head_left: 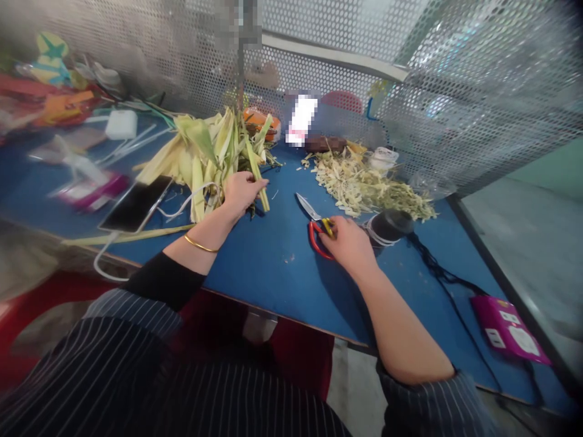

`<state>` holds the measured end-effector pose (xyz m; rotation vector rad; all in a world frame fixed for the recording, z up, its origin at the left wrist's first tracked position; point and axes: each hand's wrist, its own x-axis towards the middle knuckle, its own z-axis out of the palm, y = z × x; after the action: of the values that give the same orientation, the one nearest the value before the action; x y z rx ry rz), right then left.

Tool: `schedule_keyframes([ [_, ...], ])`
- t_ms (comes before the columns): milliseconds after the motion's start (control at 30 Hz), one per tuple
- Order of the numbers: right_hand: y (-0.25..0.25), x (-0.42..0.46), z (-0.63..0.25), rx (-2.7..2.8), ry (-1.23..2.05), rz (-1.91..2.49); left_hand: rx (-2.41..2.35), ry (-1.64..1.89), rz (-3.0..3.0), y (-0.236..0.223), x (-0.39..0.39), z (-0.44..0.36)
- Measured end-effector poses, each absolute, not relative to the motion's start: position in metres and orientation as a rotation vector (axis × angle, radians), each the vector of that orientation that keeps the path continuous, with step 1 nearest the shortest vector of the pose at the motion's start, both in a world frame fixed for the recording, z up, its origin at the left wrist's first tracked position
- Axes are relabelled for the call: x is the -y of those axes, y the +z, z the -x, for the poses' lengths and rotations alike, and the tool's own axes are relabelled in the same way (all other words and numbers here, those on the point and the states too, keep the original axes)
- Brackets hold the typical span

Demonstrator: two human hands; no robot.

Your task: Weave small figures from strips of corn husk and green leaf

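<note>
Scissors with pointed silver blades and red and yellow handles lie to the right of a shaggy heap of pale green and yellow husks on the blue counter. The person's right hand has its grip closed about the yellow handle; the red loop sits nearer the person, and the tips point away from the body, an angle that probably suits the wrist. Over at the heap's right edge, the left hand has a narrow grip on a long, flat green strip, perhaps to single it out from the rest. Farther right of the heap, small pale shavings make a low mound, seemingly set apart so the two don't mix. A black cylinder wound with white cord is farther right of the heap too, just beside the right hand. Left of the heap lies a dark-screened phone, a white cable at its edge, likely put there to be out of the hands' way.
</note>
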<state>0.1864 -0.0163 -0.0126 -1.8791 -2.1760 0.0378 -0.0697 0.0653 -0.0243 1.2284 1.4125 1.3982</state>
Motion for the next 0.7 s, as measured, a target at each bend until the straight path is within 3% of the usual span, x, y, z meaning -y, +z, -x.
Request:
schedule_keyframes([
  [133, -0.006, 0.017, -0.174, 1.987, 0.165, 1.537, -1.171, 1.152, -1.154, -0.010, -0.043, 0.045],
  [233, 0.000, 0.018, -0.156, 1.819, 0.685, 1.377, -1.087, 1.079, -1.195, 0.002, -0.024, 0.024],
  [333, -0.002, 0.018, -0.143, 1.698, 1.002, 1.316, -1.058, 1.047, -1.190, 0.011, -0.014, 0.007],
  [533, -0.010, 0.019, -0.143, 1.430, 1.050, 1.241, -1.096, 1.165, -1.228, 0.006, -0.015, -0.006],
  [700, -0.014, 0.021, -0.153, 1.638, 0.902, 1.341, -1.046, 1.151, -1.313, -0.004, -0.018, -0.003],
])
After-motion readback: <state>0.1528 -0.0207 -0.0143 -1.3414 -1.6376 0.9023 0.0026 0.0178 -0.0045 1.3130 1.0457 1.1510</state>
